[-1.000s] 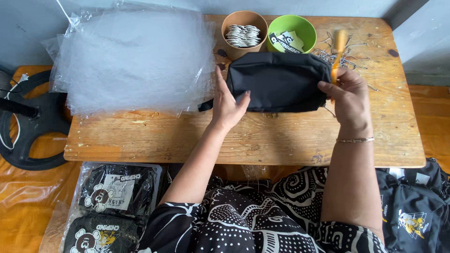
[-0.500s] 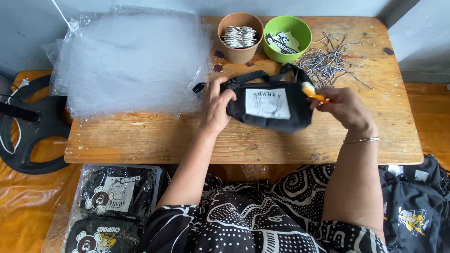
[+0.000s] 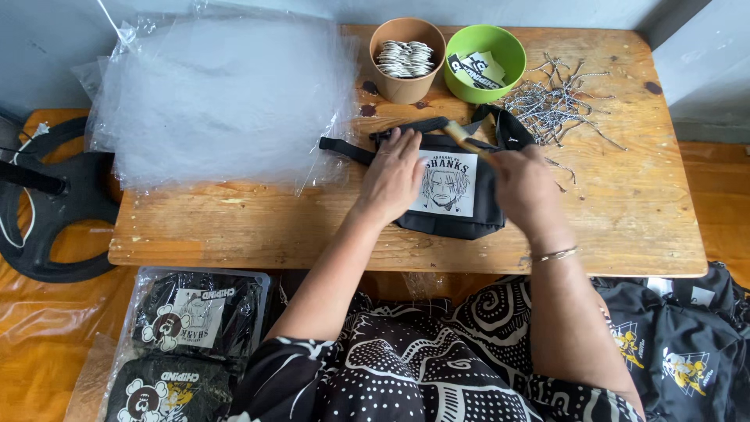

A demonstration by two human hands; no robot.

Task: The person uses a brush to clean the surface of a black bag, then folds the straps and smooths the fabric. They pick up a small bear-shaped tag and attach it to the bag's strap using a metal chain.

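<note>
A small black bag (image 3: 449,195) with a white picture patch lies flat on the wooden table (image 3: 625,203), right under both hands. The left hand (image 3: 393,173) lies flat and open on the bag's left side and presses it down. The right hand (image 3: 522,184) is closed around a thin wooden tool (image 3: 467,141) that points up and to the left over the bag's top edge; this hand looks blurry. The bag's black strap (image 3: 348,148) runs out to the left of the left hand. To do this well, the left hand should hold the bag still while the tool moves slowly. Above the hands stand a brown cup (image 3: 406,62) and a green bowl (image 3: 486,55). Right of the right hand lies a pile of grey strings (image 3: 555,105). Far left of the left hand are clear plastic bags (image 3: 219,98).
</note>
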